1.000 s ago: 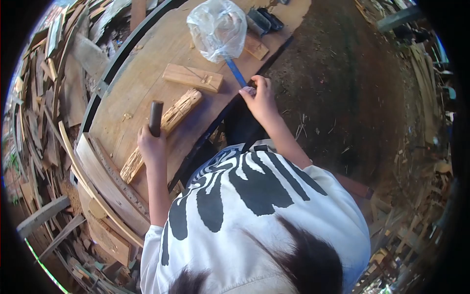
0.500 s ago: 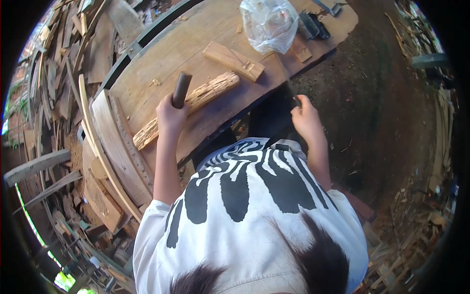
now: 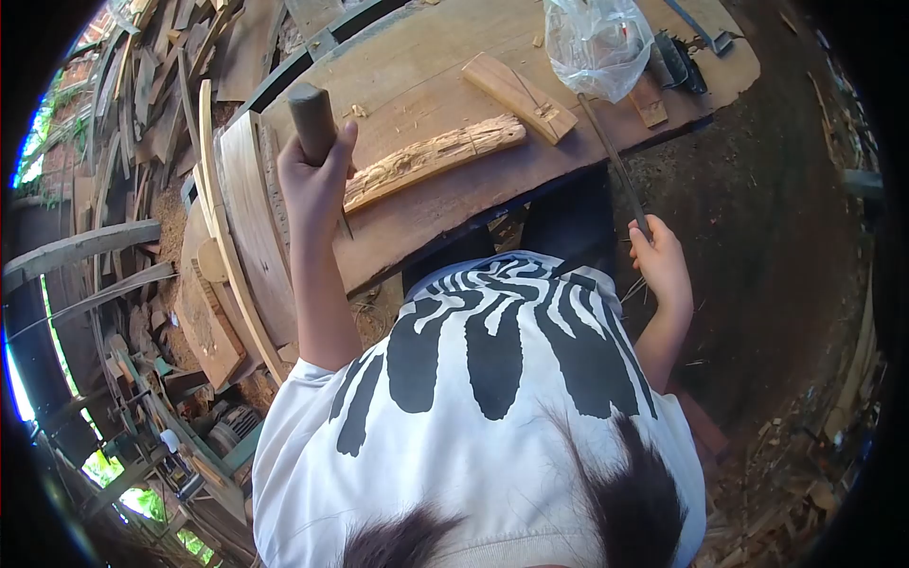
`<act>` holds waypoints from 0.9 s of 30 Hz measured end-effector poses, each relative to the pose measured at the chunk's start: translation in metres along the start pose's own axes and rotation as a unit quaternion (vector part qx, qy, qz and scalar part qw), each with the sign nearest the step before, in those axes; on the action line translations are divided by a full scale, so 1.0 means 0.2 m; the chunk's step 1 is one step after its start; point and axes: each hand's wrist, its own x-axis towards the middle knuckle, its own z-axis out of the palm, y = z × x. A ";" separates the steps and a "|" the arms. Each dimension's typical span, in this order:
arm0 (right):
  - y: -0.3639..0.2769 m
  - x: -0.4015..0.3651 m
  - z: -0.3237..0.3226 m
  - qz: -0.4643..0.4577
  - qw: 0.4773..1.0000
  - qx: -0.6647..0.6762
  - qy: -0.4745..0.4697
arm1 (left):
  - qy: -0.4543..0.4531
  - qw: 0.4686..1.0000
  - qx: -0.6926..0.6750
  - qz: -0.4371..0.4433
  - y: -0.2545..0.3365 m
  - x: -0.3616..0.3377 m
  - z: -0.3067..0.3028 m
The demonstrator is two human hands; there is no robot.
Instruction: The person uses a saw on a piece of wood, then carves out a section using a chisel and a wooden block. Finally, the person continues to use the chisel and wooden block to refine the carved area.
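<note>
My left hand (image 3: 315,180), closed, holds a tool with a thick dark round handle (image 3: 313,121) upright above the bench. A thin pointed tip (image 3: 345,224) shows below the fist; I cannot make out its exact kind. Just right of that hand, a carved, rough-surfaced wooden piece (image 3: 436,163) lies slantwise on the wooden bench (image 3: 417,222). Over the near right edge, my right hand (image 3: 660,260) is wrapped round the lower end of a long thin dark rod (image 3: 614,159). The rod's far end reaches over the bench near a plastic bag.
A smooth wooden block (image 3: 521,97), the clear plastic bag (image 3: 598,47), a small block (image 3: 649,101) and a dark brush-like object (image 3: 676,64) lie on the bench. Curved boards (image 3: 251,199) stand at its left end. Scrap wood (image 3: 156,104) is piled beyond; dirt floor (image 3: 748,227) lies right.
My view has shifted, so the bench appears further right. The left hand has moved leftward, off the middle of the carved piece toward its near end. The rod in my right hand now shows sharply.
</note>
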 end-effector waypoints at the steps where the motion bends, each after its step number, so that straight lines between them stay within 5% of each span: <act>1: 0.01 0.01 0.02 -0.002 1.000 0.000 -0.003 | 0.003 1.000 0.001 -0.001 0.04 -0.01 0.01; 5: 0.03 0.03 0.07 -0.002 1.000 0.001 0.013 | -0.125 0.940 0.148 0.282 0.13 -0.06 0.18; 9: 0.01 0.03 0.07 -0.008 1.000 0.010 0.008 | -0.281 0.897 0.204 0.275 0.17 -0.14 0.53; 16: 0.11 0.02 0.02 0.000 0.999 0.003 0.036 | -0.305 0.881 0.236 0.274 0.16 -0.11 0.86; 27: 0.11 0.04 -0.03 0.009 0.999 0.022 0.022 | -0.323 0.893 0.212 0.230 0.16 0.04 0.96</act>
